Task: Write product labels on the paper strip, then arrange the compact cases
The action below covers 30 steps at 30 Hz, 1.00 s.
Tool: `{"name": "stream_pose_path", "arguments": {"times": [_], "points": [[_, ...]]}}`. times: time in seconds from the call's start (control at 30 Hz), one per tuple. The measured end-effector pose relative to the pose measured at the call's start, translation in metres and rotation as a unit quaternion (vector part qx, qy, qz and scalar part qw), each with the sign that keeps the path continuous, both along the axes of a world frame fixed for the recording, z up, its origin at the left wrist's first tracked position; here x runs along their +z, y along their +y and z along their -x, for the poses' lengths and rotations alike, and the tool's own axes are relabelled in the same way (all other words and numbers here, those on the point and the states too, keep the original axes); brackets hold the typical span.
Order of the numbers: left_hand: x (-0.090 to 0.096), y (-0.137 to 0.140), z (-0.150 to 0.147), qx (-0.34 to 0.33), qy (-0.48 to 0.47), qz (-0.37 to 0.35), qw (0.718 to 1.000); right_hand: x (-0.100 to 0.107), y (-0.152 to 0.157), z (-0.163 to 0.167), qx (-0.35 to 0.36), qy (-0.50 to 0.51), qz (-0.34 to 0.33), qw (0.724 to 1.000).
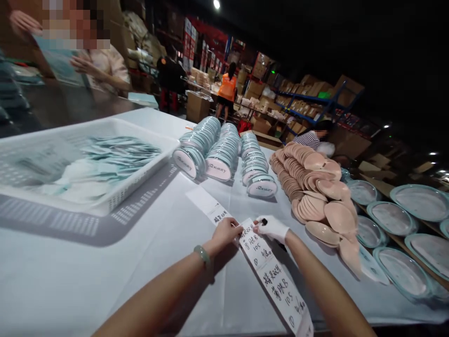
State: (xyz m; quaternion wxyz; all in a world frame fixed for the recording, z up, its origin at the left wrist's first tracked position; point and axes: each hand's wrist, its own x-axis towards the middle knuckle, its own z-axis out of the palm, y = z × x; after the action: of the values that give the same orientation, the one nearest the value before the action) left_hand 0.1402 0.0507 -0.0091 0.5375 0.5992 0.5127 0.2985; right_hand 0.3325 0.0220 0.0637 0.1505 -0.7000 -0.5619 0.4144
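Note:
A long strip of white paper labels (257, 255) with handwritten black characters and numbers runs across the table towards me. My left hand (226, 232), bare with a pale green bangle (201, 254), pinches the strip's left edge. On the other edge, my right hand (273, 228), in a white glove, has its fingertips closed on the strip. A black pen (264, 222) pokes out between the right fingers, most of it hidden by the hand. The strip's far end lies flat on the white table (168, 271).
A white plastic basket (140, 182) with teal-edged packets stands at left. Stacks of oval "beauty" packs (219, 166) stand ahead. Pinkish oval pieces (315, 187) are heaped at right, beside teal-rimmed oval packs (403, 271). Another person (105, 65) holds a packet; more people and shelves are behind.

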Motion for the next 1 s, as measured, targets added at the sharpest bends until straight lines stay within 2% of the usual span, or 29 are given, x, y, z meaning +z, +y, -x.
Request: {"name": "stream_pose_path", "arguments": {"times": [0.17,0.27,0.33,0.43,0.53,0.63,0.73,0.8,0.9,1.0], "points": [[-0.007,0.0,-0.007,0.036,0.016,0.023,0.999,-0.008,-0.044,-0.027,-0.028,0.001,0.079,0.996],[-0.007,0.0,-0.008,0.033,0.016,0.027,0.999,-0.009,-0.072,-0.042,-0.061,-0.016,0.083,0.995],[-0.005,-0.002,-0.007,0.015,0.004,0.024,1.0,-0.011,-0.079,-0.047,-0.082,-0.015,0.07,0.994],[0.004,-0.01,-0.004,-0.028,-0.029,0.016,0.999,-0.015,-0.072,-0.042,-0.089,0.005,0.037,0.995],[0.013,-0.016,0.005,-0.065,-0.047,-0.004,0.997,-0.016,-0.054,-0.023,-0.058,0.0,0.016,0.998],[0.018,-0.007,0.029,-0.04,-0.025,-0.045,0.998,-0.014,-0.039,0.001,-0.009,-0.07,0.013,0.997],[0.018,0.008,0.069,0.025,0.043,-0.097,0.994,-0.014,-0.029,0.022,0.014,-0.191,-0.013,0.981],[0.017,0.017,0.094,0.041,0.108,-0.137,0.984,-0.016,-0.025,0.032,0.025,-0.253,-0.029,0.967],[0.016,0.027,0.118,0.024,0.203,-0.185,0.961,-0.019,-0.021,0.043,0.04,-0.279,-0.018,0.959],[0.018,0.042,0.124,0.023,0.276,-0.201,0.94,-0.021,-0.02,0.051,0.041,-0.274,0.007,0.961]]}}
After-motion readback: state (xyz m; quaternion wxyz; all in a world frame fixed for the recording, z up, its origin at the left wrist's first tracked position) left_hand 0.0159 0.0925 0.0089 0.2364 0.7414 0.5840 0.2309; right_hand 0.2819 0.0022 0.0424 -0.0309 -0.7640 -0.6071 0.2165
